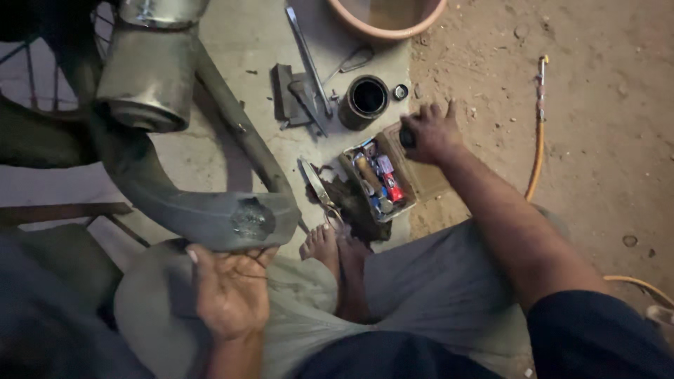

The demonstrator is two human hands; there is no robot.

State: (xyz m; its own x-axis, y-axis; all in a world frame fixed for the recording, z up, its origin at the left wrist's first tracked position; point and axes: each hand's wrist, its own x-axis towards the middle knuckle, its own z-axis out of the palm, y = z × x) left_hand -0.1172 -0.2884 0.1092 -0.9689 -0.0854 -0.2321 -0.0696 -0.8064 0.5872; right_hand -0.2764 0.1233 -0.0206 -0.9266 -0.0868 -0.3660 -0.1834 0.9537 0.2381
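Seen from above, seated on the ground with bare feet drawn in between grey-trousered knees. Nearest, left hand palm up, fingers spread and cupped under the fold of a dark rubber inner tube, supporting rather than clamping it; roughened shiny patch on the tube just above the fingertips. Tube looping away to the upper left past a metal exhaust pipe. Just beyond the feet, scissors lying on the concrete beside a dark stain. Further out, right hand reaching forward, fingers closed on a small dark object, too dim to identify, at the far corner of an open cardboard box; small tubes and tins packed in the box's left half. Behind the box, open round tin, small cap, hammer and flat metal bar. Orange hose running over bare dirt at right; pink basin rim at the top edge.
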